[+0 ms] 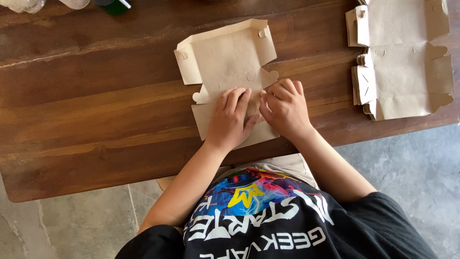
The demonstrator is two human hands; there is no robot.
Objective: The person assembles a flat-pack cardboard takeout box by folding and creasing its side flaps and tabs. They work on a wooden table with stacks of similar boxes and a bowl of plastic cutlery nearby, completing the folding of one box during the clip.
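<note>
A flat brown cardboard box blank lies on the dark wooden table, its far flaps folded up. My left hand presses palm down on the near half of the blank, fingers spread forward. My right hand rests beside it on the blank's right edge, fingers curled down against the cardboard near a rounded tab. Both hands touch the cardboard and hide most of its near panel.
A stack of unfolded brown box blanks sits at the table's right end. Clear bottles and a green object stand at the far left edge. Grey concrete floor shows below the table's near edge.
</note>
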